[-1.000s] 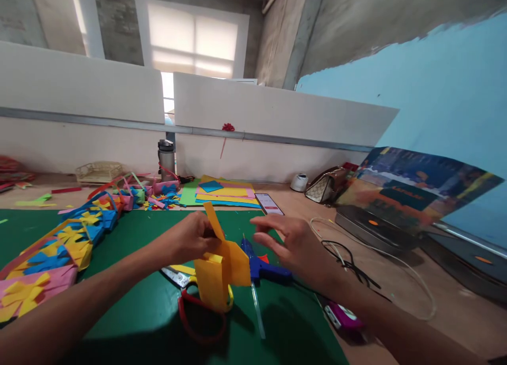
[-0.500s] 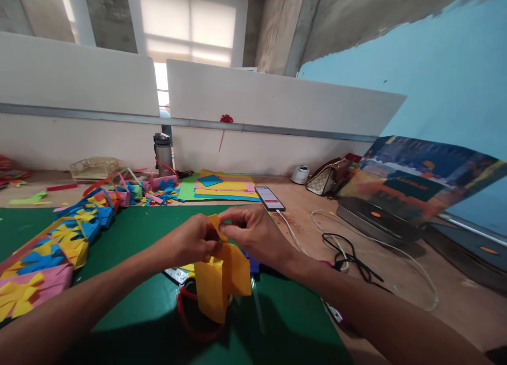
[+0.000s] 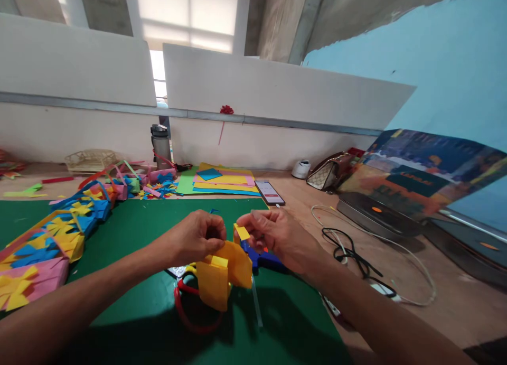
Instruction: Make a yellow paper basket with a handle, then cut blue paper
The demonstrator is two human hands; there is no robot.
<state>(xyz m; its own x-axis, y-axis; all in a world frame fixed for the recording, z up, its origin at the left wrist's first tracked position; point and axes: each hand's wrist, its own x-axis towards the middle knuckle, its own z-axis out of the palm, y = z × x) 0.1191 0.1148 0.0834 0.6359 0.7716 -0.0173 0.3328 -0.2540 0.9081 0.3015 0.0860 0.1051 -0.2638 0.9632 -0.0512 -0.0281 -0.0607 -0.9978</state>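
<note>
My left hand (image 3: 200, 235) is closed, pinching the upper edge of a folded yellow paper piece (image 3: 214, 286) with box-like sides. To its right, my right hand (image 3: 279, 238) has curled fingers at a narrow folded yellow paper strip (image 3: 241, 232); whether the strip joins the larger piece is hard to see. Partly hidden under the right hand lies a blue glue gun (image 3: 273, 260), and a clear glue stick (image 3: 257, 304) shows near it. Below the paper rest scissors (image 3: 194, 325) with red and yellow handles, partly covered.
Decorated paper baskets (image 3: 51, 243) line the left of the green mat (image 3: 130, 312). Behind it are paper scraps, colored sheets (image 3: 186, 183), a bottle (image 3: 160, 146) and a phone (image 3: 270, 192). On the right are cables (image 3: 356, 259), a handbag (image 3: 327, 172) and a dark case (image 3: 368, 217).
My hands have drawn apart from the shared yellow flap, the right one moving rightward. The yellow paper stays in my left hand. The view has tilted slightly.
</note>
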